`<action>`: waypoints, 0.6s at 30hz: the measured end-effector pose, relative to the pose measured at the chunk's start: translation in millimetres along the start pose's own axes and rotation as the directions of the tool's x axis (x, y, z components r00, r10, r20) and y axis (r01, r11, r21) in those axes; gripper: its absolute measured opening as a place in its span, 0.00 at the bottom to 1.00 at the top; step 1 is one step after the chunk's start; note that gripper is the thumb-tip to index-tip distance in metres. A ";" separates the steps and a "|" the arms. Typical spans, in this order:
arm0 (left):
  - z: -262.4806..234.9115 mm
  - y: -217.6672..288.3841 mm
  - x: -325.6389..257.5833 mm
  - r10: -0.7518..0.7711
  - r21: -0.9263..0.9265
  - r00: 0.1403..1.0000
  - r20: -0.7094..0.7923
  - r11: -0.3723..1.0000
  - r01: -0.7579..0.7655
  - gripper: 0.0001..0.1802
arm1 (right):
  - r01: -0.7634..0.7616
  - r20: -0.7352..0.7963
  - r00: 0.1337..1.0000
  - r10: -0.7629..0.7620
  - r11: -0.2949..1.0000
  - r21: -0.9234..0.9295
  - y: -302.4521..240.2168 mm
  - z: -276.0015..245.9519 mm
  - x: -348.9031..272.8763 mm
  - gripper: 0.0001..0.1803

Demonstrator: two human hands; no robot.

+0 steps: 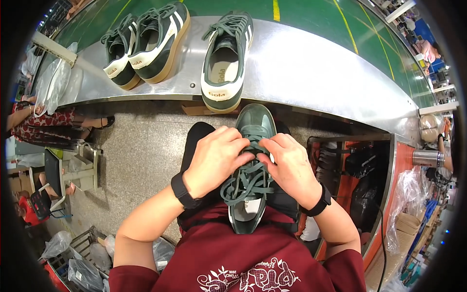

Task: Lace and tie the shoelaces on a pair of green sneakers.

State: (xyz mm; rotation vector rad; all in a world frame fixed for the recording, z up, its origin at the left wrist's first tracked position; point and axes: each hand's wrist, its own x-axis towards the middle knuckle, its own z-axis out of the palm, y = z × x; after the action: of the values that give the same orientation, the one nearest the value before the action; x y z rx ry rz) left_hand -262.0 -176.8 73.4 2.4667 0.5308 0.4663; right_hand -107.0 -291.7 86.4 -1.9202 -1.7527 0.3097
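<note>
A dark green sneaker (255, 116) rests on my lap, its toe pointing away from me and its heel against my maroon shirt. Green laces (246, 181) lie in loose loops over its tongue and opening. From the left, my left hand (221, 153) pinches the lacing near the toe end. My right hand (287, 163) grips the lacing from the other side, thumb and forefinger together. The two hands almost meet over the eyelets. Just beyond the toe, another green sneaker (222, 92) with a white heel patch stands at the edge of the metal bench.
On the metal bench (301, 63), a pair of matching sneakers (158, 46) stands to the left. A green conveyor belt (316, 14) runs behind it. At right is a red-sided shelf (389, 190) with dark bags. A person in a patterned skirt (48, 124) sits at far left.
</note>
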 end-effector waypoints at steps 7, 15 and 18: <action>-1.0 2.3 19.2 0.120 0.192 0.979 0.164 0.970 -0.151 0.08 | 0.122 0.015 0.993 -0.121 0.986 -0.111 5.6 8.5 6.9 0.09; -3.9 0.6 8.5 0.110 0.103 0.993 -0.034 0.989 -0.106 0.11 | 0.039 -0.078 0.996 -0.042 0.999 -0.030 1.6 -2.1 2.8 0.13; -17.5 7.1 4.2 0.088 0.145 0.994 0.072 0.985 -0.098 0.12 | 0.087 -0.026 0.996 -0.087 0.996 0.012 -6.5 -8.6 2.0 0.15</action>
State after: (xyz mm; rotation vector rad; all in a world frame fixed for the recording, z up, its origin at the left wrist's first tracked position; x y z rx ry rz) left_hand -264.1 -172.3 92.0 2.6489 0.4392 0.3944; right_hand -108.0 -291.4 97.4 -1.8246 -1.8072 0.2629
